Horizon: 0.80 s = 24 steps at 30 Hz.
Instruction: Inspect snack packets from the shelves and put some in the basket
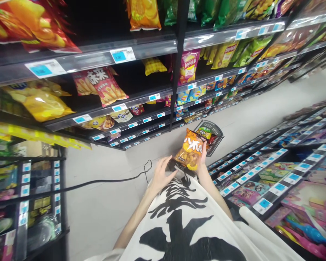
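My right hand grips an orange snack bag by its right side. The bag has large white characters and is held in front of my body, above the floor. My left hand is just left of the bag's lower edge, fingers stretched and thumb apart, holding nothing that I can see. Beyond the bag, a dark grey shopping basket contains a green and yellow pack and some dark red packaging. The held bag hides part of the basket.
A tall shelf of snack bags runs along the far side. On the right, a low shelf carries boxes and toys. Another rack stands at the left. A black cord crosses in front of the pale floor.
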Motion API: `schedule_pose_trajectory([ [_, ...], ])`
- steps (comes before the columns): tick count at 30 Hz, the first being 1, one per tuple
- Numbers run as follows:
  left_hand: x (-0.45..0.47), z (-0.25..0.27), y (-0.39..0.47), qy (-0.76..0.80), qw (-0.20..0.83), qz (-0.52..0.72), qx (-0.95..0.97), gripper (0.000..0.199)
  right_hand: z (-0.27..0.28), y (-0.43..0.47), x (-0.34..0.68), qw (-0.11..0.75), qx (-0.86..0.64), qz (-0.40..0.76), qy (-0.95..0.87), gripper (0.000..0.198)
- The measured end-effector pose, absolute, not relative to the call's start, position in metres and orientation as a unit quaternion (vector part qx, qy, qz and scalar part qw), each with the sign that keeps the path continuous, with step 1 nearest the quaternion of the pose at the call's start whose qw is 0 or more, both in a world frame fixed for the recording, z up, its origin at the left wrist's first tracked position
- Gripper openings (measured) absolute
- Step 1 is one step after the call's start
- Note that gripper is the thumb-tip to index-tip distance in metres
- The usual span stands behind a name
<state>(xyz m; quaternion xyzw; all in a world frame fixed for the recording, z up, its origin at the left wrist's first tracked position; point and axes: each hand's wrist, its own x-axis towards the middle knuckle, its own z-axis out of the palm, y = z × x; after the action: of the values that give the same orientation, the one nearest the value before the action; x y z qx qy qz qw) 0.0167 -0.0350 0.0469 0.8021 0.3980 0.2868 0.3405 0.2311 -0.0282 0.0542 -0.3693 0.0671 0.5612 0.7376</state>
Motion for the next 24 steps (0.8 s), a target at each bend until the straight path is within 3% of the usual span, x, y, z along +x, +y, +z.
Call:
schedule_pose_trajectory([
  [5,0.011,0.04,-0.038,0.351,0.366,0.352,0.787,0.033,0.061,-0.028,0.24,0.751,-0.398,0.523,0.067,0.054],
  [11,0.015,0.054,-0.034,0.353,0.411,0.363,0.758,0.038,0.064,-0.028,0.235,0.75,-0.405,0.519,0.068,0.052],
  [15,0.022,0.062,-0.03,0.362,0.436,0.387,0.727,0.026,0.062,-0.028,0.227,0.745,-0.399,0.532,0.063,0.054],
  [18,0.028,0.065,-0.027,0.381,0.482,0.395,0.683,0.013,0.062,-0.03,0.221,0.723,-0.381,0.572,0.067,0.055],
  [24,0.031,0.063,-0.027,0.398,0.536,0.397,0.631,0.019,0.063,-0.034,0.218,0.668,-0.33,0.664,0.058,0.051],
])
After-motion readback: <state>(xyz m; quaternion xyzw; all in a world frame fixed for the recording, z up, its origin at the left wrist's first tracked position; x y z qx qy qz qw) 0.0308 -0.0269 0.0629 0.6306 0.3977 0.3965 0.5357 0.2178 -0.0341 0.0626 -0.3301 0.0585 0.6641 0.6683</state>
